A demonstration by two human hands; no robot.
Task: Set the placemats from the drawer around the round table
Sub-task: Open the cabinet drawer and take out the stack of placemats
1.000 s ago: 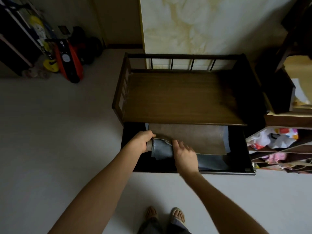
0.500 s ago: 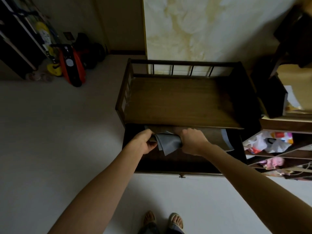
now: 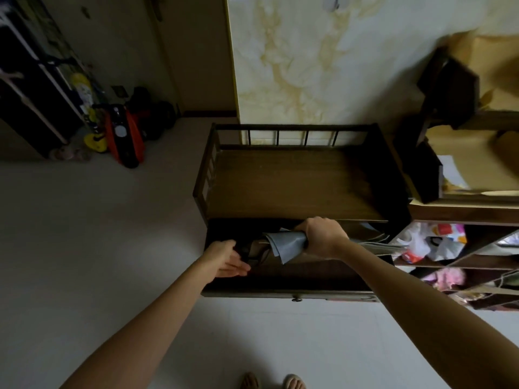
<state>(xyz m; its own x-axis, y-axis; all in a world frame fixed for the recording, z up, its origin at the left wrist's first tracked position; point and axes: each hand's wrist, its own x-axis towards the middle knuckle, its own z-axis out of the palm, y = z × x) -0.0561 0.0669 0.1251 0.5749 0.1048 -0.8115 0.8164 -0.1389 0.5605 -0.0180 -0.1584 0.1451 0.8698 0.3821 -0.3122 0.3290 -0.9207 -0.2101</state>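
The right hand (image 3: 323, 237) grips bunched grey placemats (image 3: 286, 244) above the open drawer (image 3: 280, 287); the left hand (image 3: 224, 259) lies open-palmed, fingers straight, empty.

Open drawer (image 3: 289, 290) – clear approach from 6 o'clock over bare floor (image 3: 84, 234). Cabinet top (image 3: 295, 186) overhangs at 12 o'clock – cluttered shelves (image 3: 449, 248) crowd 3 o'clock; 9 o'clock side free.

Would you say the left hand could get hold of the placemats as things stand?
Probably yes: the left hand lies open just beside the placemats gripped by the right hand, over the open drawer, with nothing between.
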